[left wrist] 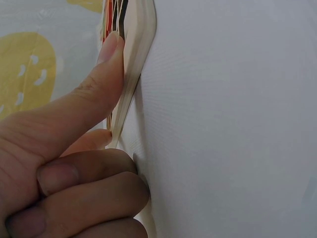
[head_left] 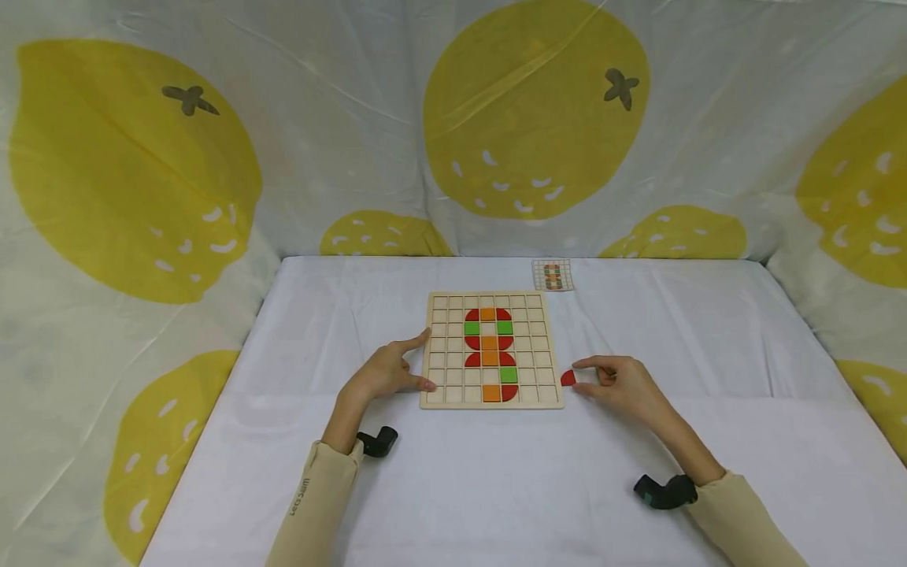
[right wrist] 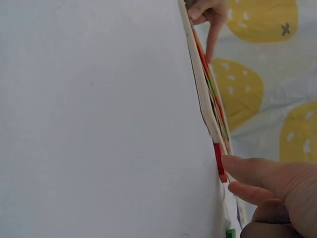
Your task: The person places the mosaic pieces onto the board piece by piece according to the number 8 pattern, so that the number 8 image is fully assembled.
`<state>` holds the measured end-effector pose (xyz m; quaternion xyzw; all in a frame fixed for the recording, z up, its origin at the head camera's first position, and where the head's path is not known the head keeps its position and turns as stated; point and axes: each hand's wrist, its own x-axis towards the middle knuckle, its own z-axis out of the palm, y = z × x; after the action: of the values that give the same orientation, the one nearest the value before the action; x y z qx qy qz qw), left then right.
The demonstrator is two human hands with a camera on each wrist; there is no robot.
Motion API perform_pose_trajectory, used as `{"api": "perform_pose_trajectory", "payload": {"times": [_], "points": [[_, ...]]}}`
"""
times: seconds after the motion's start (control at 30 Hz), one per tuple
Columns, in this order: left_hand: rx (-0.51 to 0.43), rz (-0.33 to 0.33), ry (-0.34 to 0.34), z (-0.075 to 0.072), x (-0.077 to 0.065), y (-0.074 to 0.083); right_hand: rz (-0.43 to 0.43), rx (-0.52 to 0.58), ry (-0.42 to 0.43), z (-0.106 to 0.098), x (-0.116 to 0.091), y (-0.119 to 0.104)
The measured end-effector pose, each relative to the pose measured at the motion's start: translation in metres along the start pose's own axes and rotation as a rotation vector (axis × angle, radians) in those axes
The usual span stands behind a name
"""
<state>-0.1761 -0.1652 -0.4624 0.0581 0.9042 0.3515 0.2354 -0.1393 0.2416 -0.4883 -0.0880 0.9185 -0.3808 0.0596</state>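
A wooden grid board [head_left: 453,346] lies on the white table, with red quarter-round, orange square and green square tiles set in its middle columns. My left hand [head_left: 386,370] is at the board's left side. Its thumb [left wrist: 111,47] rests on the front left part and its index finger touches the edge farther back; the other fingers are curled under. Just off the board's right edge, a red quarter-round tile [head_left: 568,379] sits between the thumb and index finger of my right hand [head_left: 623,386]. The right wrist view shows the thumb [right wrist: 237,166] against this tile's side.
A small pattern card [head_left: 553,276] lies behind the board, near the table's back edge. Lemon-print cloth [head_left: 340,118] hangs behind and at the sides. Part of a green piece [right wrist: 231,233] shows below my right hand in the right wrist view.
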Motion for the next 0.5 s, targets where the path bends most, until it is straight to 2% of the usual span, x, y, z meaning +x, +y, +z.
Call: {"api": "perform_pose_trajectory", "payload": {"times": [0.5], "points": [[-0.006,0.006,-0.001,-0.0001,-0.0008,0.0,0.033,-0.045,0.005,0.0083,0.0055,-0.0065]]}}
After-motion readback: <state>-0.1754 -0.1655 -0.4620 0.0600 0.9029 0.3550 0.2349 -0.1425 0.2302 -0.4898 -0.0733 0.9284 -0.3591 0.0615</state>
